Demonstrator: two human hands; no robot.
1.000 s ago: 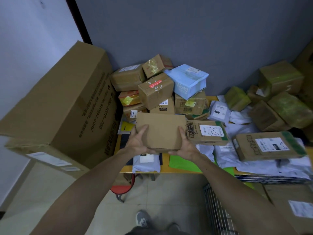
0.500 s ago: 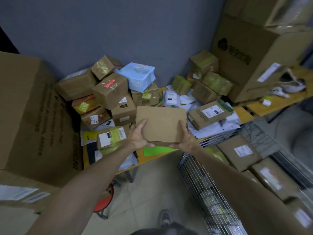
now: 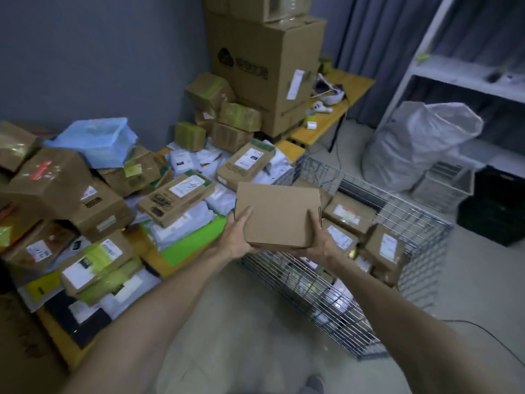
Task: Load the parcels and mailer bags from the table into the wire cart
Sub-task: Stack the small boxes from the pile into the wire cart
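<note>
A plain brown box point(image 3: 279, 214) sits at the centre of the frame, held level between both hands and reaching up and away from them. The left hand point(image 3: 235, 237) grasps its lower left corner, thumb lying on the top face and fingers hidden beneath. The right hand point(image 3: 318, 240) clasps the lower right edge, thumb up along the side. The box hangs over the near left corner of the wire cart point(image 3: 312, 302), which fills the centre right and already holds labelled parcels point(image 3: 350, 216). To the left of the hands, the table point(image 3: 326, 125) is heaped with cartons and mailer bags, among them a bright green mailer point(image 3: 193, 243) just beside the left wrist and a blue wrapped parcel point(image 3: 96, 140) at the upper left. A large carton point(image 3: 264, 72) stands at top centre, and a white sack point(image 3: 420, 143) at the right.
</note>
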